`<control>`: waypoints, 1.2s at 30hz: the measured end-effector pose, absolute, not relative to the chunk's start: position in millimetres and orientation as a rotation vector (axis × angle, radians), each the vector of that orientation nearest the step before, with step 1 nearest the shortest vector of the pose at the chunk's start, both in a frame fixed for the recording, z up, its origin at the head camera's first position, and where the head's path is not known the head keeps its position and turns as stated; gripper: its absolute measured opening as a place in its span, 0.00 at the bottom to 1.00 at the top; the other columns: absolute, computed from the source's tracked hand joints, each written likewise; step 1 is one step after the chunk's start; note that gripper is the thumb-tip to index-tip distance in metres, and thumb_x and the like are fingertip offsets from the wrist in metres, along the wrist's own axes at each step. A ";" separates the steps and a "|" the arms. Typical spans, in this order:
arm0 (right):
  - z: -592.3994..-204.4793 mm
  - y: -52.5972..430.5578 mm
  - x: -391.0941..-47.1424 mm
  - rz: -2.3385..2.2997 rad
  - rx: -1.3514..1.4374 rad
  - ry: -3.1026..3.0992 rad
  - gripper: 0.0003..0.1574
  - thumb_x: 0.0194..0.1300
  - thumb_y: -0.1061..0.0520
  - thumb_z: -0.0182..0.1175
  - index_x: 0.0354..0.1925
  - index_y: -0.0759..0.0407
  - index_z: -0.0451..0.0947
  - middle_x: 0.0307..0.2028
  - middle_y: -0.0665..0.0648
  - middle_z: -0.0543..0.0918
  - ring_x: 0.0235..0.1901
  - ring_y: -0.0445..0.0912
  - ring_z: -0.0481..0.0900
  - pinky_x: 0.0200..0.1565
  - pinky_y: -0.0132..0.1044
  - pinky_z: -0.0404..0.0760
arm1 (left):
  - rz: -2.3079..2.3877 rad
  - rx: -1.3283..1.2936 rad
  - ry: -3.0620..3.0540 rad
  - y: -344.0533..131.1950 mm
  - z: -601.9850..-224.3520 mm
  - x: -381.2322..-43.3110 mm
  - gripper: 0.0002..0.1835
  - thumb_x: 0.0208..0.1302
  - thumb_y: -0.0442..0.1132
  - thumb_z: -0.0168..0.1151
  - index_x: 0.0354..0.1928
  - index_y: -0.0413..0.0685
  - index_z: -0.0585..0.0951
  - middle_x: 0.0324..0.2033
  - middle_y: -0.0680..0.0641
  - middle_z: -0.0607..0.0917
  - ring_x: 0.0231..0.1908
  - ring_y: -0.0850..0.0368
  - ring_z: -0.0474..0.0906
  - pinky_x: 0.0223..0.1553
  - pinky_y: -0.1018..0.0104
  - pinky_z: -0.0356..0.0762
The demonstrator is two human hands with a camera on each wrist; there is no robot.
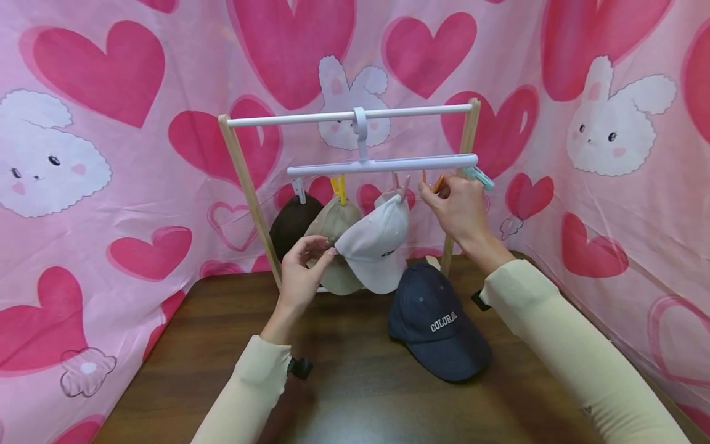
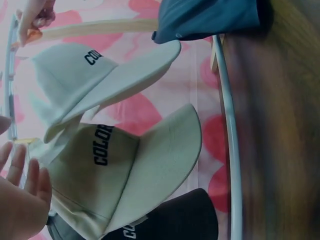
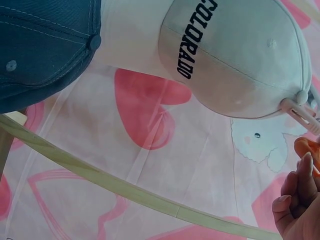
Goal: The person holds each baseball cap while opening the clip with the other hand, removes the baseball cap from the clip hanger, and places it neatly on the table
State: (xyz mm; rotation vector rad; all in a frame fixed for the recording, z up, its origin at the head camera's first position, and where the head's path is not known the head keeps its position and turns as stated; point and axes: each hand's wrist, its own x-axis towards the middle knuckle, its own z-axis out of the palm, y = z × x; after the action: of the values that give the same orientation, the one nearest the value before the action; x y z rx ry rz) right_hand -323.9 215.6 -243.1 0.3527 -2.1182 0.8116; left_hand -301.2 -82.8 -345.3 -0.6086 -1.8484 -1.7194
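A white cap (image 1: pixel 371 240) hangs by a pink clothespin (image 1: pixel 402 186) from a white hanger bar (image 1: pixel 388 164). My left hand (image 1: pixel 302 268) is beside its back edge, fingers loosely spread; whether they touch the cap I cannot tell. In the left wrist view the fingers (image 2: pixel 31 177) look fairly straight. My right hand (image 1: pixel 460 206) pinches an orange clothespin (image 1: pixel 438 184) under the bar's right part. That orange clothespin (image 3: pixel 306 147) also shows at the right wrist view's edge. A navy cap (image 1: pixel 432 308) with white lettering sits on the table (image 1: pixel 344 388), below and between the hands.
A beige cap (image 1: pixel 341 280) under a yellow clothespin (image 1: pixel 339 188) and a black cap (image 1: pixel 288 222) under a pale clothespin (image 1: pixel 299 190) hang further left. A teal clothespin (image 1: pixel 479 177) is at the bar's right end. The wooden-legged rack (image 1: pixel 244 176) stands before a pink heart-print cloth (image 1: pixel 138 166).
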 end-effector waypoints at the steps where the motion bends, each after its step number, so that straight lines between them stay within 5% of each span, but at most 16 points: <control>1: -243.4 215.6 -324.1 0.813 0.351 -2.118 0.22 0.69 0.46 0.67 0.32 0.66 0.84 0.26 0.62 0.86 0.27 0.52 0.82 0.27 0.42 0.78 | -1.716 -0.634 -1.878 -82.6 -344.9 -302.4 0.17 0.65 0.29 0.70 0.54 0.33 0.81 0.48 0.34 0.84 0.48 0.45 0.80 0.54 0.48 0.76; 4: -244.0 215.4 -325.2 0.815 0.347 -2.118 0.23 0.69 0.46 0.67 0.32 0.66 0.84 0.26 0.61 0.86 0.27 0.52 0.81 0.26 0.42 0.78 | -1.701 -0.703 -1.971 -81.5 -346.3 -308.3 0.24 0.66 0.30 0.69 0.62 0.37 0.77 0.56 0.36 0.81 0.57 0.41 0.77 0.60 0.42 0.74; 9: -244.2 214.6 -325.2 0.821 0.349 -2.112 0.24 0.70 0.44 0.65 0.31 0.65 0.83 0.26 0.61 0.85 0.26 0.51 0.80 0.27 0.41 0.78 | -1.635 -0.697 -2.142 -74.5 -343.7 -311.7 0.28 0.68 0.30 0.66 0.69 0.40 0.72 0.62 0.39 0.77 0.61 0.43 0.76 0.60 0.47 0.77; 19: -245.3 213.8 -323.5 0.837 0.359 -2.110 0.25 0.70 0.43 0.64 0.31 0.64 0.83 0.24 0.60 0.84 0.24 0.51 0.78 0.24 0.40 0.77 | -1.607 -0.611 -2.131 -71.4 -351.4 -317.8 0.15 0.69 0.29 0.64 0.57 0.38 0.81 0.51 0.40 0.85 0.50 0.49 0.83 0.44 0.70 0.80; 27: -248.5 209.4 -323.4 0.839 0.351 -2.153 0.29 0.73 0.41 0.60 0.33 0.65 0.88 0.23 0.59 0.85 0.23 0.51 0.76 0.24 0.42 0.75 | -1.685 -0.598 -2.099 -72.9 -354.5 -318.9 0.13 0.70 0.29 0.63 0.55 0.37 0.82 0.50 0.37 0.85 0.51 0.45 0.83 0.44 0.72 0.77; 36: -248.7 202.6 -322.9 0.896 0.475 -2.167 0.32 0.78 0.50 0.52 0.18 0.61 0.82 0.12 0.53 0.77 0.12 0.46 0.74 0.13 0.37 0.66 | -1.678 -0.600 -2.102 -71.4 -354.5 -319.3 0.15 0.68 0.28 0.65 0.56 0.37 0.82 0.51 0.38 0.85 0.51 0.46 0.83 0.43 0.72 0.78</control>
State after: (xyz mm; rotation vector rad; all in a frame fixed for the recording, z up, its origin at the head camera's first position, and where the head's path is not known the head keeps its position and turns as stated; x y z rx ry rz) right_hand -322.9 202.6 -248.7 0.4755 -2.1666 0.8964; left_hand -319.3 -71.4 -354.5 -0.6005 -2.1021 -1.6781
